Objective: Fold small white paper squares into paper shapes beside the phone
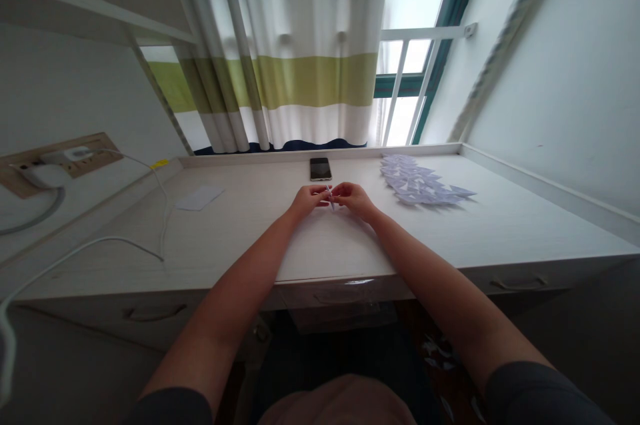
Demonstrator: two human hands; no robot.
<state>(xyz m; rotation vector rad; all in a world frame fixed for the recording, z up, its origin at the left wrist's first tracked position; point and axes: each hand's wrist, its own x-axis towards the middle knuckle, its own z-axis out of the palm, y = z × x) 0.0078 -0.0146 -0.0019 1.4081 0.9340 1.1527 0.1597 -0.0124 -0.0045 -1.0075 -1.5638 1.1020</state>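
Observation:
Both my hands meet over the middle of the white desk [250,238]. My left hand [309,200] and my right hand [354,198] pinch a small folded piece of pale paper [331,198] between their fingertips, fingers closed on it. A dark phone [320,168] lies flat just beyond my hands. To the right, a row of several folded pale paper pieces [417,182] lies on the desk.
A flat white sheet [200,197] lies at the desk's left. A white cable [160,212] runs from a wall socket strip [60,160] across the left side. A striped curtain [290,65] and window [415,85] stand behind the desk; drawers [155,312] sit below its front edge.

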